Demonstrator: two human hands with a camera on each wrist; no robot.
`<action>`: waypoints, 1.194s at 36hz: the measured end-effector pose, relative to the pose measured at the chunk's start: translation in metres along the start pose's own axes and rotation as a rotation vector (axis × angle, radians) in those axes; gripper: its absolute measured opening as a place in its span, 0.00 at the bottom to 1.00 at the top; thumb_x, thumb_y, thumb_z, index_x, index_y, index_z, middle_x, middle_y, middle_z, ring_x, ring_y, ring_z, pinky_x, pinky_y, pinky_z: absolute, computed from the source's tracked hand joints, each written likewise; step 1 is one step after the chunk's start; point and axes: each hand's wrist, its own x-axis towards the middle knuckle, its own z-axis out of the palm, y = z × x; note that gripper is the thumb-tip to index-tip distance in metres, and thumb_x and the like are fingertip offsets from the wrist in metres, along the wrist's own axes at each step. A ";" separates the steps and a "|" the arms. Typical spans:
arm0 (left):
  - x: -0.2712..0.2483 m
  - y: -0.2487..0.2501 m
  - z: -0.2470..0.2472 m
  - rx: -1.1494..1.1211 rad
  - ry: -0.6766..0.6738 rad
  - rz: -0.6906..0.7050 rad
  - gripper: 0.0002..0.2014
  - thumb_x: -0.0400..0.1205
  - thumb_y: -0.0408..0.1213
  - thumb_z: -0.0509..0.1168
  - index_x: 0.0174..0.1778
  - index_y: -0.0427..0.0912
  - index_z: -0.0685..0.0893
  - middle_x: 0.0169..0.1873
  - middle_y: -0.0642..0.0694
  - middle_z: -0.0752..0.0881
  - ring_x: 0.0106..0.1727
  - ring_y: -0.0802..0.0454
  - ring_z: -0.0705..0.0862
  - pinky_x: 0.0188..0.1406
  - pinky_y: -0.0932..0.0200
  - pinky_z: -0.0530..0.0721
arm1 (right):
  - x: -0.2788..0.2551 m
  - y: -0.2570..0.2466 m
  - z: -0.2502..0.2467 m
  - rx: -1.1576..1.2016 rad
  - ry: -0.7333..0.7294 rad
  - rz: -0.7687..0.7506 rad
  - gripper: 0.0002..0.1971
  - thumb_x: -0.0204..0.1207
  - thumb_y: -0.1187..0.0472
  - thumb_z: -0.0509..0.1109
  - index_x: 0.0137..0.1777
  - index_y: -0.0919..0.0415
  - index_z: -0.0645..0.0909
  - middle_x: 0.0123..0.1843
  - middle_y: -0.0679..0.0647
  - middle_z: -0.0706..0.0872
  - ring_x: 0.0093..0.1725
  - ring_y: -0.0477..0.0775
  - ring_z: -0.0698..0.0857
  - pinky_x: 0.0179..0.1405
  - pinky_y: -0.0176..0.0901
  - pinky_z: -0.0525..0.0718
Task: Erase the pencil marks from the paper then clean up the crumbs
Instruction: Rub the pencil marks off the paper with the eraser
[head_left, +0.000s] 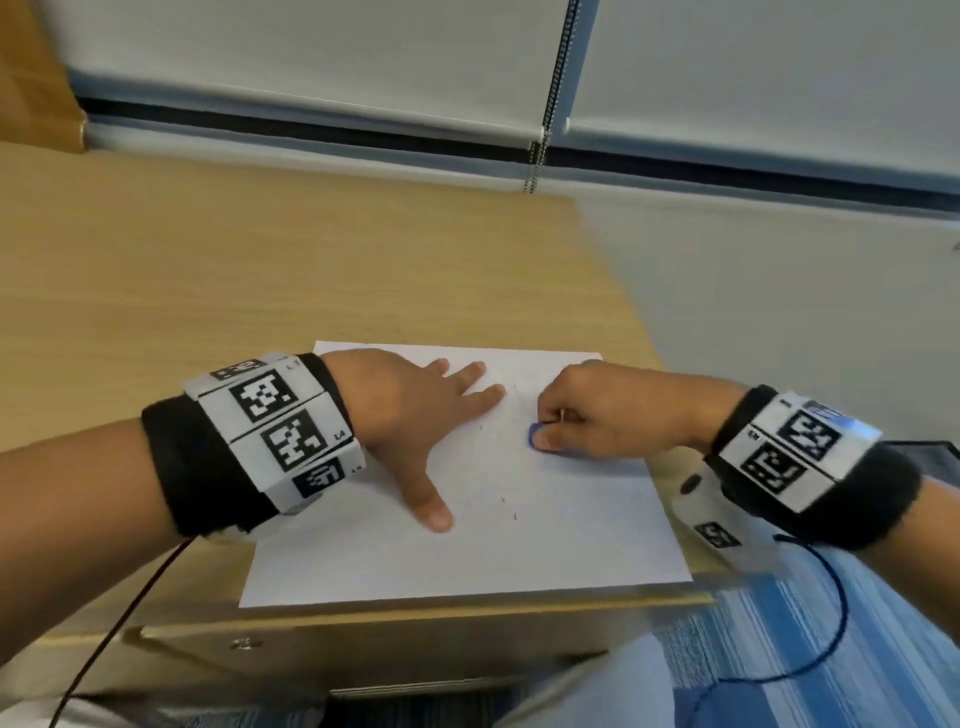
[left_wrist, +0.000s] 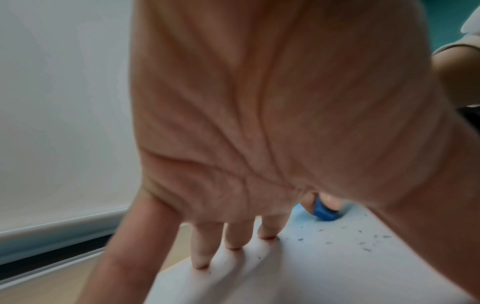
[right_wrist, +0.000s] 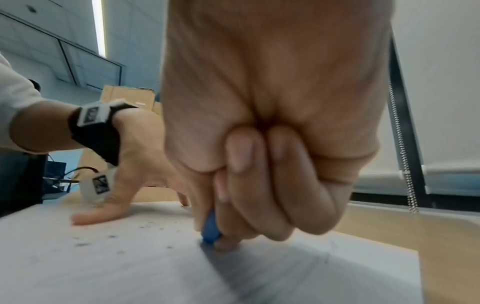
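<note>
Pinching the blue eraser (head_left: 535, 435) in your right hand (head_left: 608, 410), you are tilting it tip-down, seemingly, onto the paper (head_left: 467, 551); your left hand (head_left: 410, 415) is pressing flat, fingers spread.

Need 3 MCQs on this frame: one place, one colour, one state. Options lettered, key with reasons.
1. Where does the left hand rest?
A. on the paper
B. on the bare desk
C. in the air

2. What colour is the eraser?
A. white
B. pink
C. blue

3. What is the right hand doing?
A. lying flat, holding nothing
B. pinching the eraser against the paper
C. holding a pencil

Key:
1 A: its spread fingers press the sheet in the head view.
2 C: blue shows between the fingertips in all three views.
3 B: its curled fingers grip the eraser, whose tip meets the sheet near the crumbs.
</note>
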 end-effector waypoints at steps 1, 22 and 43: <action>0.000 0.000 0.000 -0.004 0.000 0.000 0.67 0.67 0.68 0.73 0.82 0.54 0.26 0.83 0.53 0.27 0.86 0.48 0.37 0.78 0.42 0.62 | -0.004 -0.001 0.001 0.020 -0.050 -0.005 0.17 0.81 0.48 0.65 0.37 0.60 0.81 0.31 0.47 0.81 0.29 0.46 0.75 0.34 0.41 0.76; -0.003 -0.001 0.000 -0.006 0.003 -0.006 0.67 0.67 0.70 0.72 0.83 0.52 0.27 0.82 0.56 0.27 0.86 0.51 0.38 0.77 0.45 0.63 | 0.028 -0.001 -0.012 -0.046 -0.002 0.020 0.18 0.80 0.47 0.65 0.35 0.59 0.81 0.30 0.48 0.81 0.30 0.50 0.76 0.31 0.41 0.72; -0.002 0.002 -0.002 0.001 -0.015 -0.006 0.66 0.67 0.67 0.74 0.81 0.60 0.25 0.83 0.51 0.27 0.86 0.46 0.38 0.78 0.40 0.63 | -0.016 -0.028 0.008 0.010 -0.119 -0.069 0.17 0.80 0.46 0.66 0.41 0.59 0.83 0.27 0.45 0.79 0.27 0.44 0.76 0.28 0.33 0.72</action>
